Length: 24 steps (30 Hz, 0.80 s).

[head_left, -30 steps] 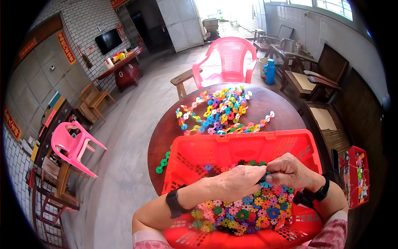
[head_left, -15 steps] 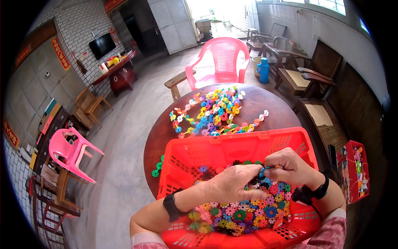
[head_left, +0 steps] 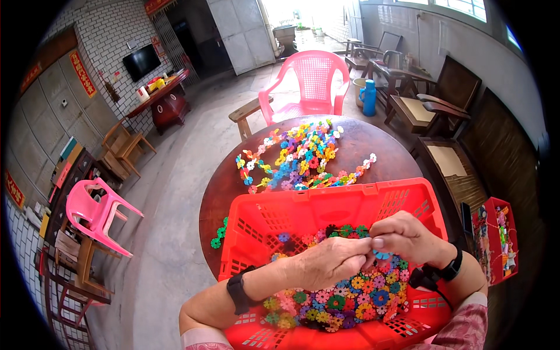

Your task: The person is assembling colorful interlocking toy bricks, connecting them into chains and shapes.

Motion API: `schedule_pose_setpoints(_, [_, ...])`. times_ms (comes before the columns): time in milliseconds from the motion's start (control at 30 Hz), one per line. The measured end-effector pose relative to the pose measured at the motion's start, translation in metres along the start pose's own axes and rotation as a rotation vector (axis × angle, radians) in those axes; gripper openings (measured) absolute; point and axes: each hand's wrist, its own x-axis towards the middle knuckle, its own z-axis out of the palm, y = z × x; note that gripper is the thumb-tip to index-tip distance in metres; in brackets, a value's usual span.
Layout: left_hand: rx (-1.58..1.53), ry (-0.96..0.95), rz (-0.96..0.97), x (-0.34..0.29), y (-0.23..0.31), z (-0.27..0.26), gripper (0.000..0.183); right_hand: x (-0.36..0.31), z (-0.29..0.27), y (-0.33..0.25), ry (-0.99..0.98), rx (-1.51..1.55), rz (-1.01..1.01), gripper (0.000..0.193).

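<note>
Above a red plastic basket (head_left: 326, 201), my two hands meet with their fingers pinched together. Between the fingertips shows a light blue flower-shaped interlocking disc (head_left: 382, 255). My left hand (head_left: 326, 263) reaches across from the left and closes on its edge, its fingertips partly covered. From the right, my right hand (head_left: 406, 238) grips the same disc between thumb and bent fingers. Whether another disc is joined to it is hidden. Below, many loose multicoloured flower discs (head_left: 335, 302) fill the basket's bottom.
On the round dark wooden table (head_left: 224, 181), linked chains of flower discs (head_left: 306, 154) lie beyond the basket. Green discs (head_left: 219, 233) sit left of it. A pink chair (head_left: 315, 81) stands across the table, and a red box (head_left: 501, 239) is at the right.
My left hand's thumb and fingers have closed in toward the right hand's fingertips. The blue disc now shows lower, beneath the right thumb. The basket stays in place.
</note>
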Motion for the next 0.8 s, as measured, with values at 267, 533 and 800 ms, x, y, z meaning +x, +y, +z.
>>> schedule_pose_setpoints(267, [0.012, 0.321, -0.009, 0.001, -0.003, 0.007, 0.016, 0.007, -0.003, 0.017, 0.114, -0.155, -0.176, 0.012])
schedule_pose_setpoints(533, [-0.506, 0.544, 0.329, -0.007, 0.008, 0.007, 0.034, 0.015, 0.025, 0.026, -0.138, -0.152, -0.331, 0.057])
schedule_pose_setpoints(800, [-0.616, 0.661, 0.33, 0.001, 0.004, 0.013, 0.057, 0.012, 0.032, 0.02, -0.367, -0.11, -0.193, 0.033])
